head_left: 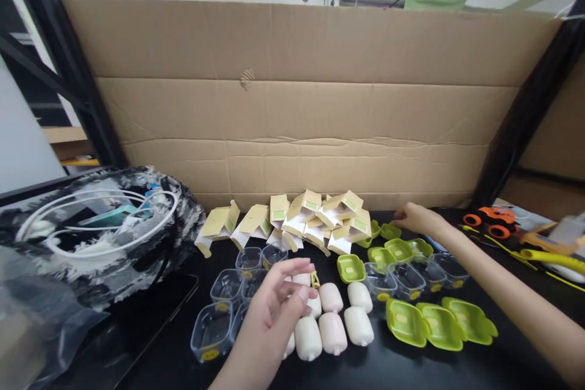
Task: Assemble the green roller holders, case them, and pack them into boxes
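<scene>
Hovering by two pink cylinders [333,333], left hand [273,312]; past four clear cups [406,280], right hand [419,221]; both grips unclear.

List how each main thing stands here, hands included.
Green pieces: front ones hollow side up
Pale pieces: lying close together, some hidden
Clear cups: in two groups
Small cartons: open-ended, some heaped
Fuzzy basket: filled
Cardboard panel: upright, creased
Left hand: thumb and fingers apart, over the pale pieces
Right hand: at the far green pieces, grip unclear
</scene>
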The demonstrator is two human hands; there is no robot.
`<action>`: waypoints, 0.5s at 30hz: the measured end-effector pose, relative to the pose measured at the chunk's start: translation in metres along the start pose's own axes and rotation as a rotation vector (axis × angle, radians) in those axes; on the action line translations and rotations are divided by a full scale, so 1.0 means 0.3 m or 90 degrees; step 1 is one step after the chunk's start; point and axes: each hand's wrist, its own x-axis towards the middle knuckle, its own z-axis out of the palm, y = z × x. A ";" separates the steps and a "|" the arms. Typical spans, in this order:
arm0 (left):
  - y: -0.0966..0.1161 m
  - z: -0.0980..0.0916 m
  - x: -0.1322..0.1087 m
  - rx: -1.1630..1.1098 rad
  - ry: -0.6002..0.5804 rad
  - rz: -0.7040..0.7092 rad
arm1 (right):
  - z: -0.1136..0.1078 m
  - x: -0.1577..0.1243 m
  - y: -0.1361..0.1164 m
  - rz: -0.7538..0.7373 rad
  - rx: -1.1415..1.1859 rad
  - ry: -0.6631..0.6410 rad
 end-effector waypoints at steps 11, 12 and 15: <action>-0.016 -0.016 0.005 0.064 -0.026 -0.009 | -0.047 -0.067 -0.015 0.057 0.105 0.098; -0.016 -0.017 0.006 0.065 -0.031 -0.015 | -0.070 -0.081 -0.031 0.045 0.138 0.137; -0.016 -0.015 0.009 0.053 -0.039 -0.018 | -0.118 -0.149 -0.122 -0.050 0.275 0.222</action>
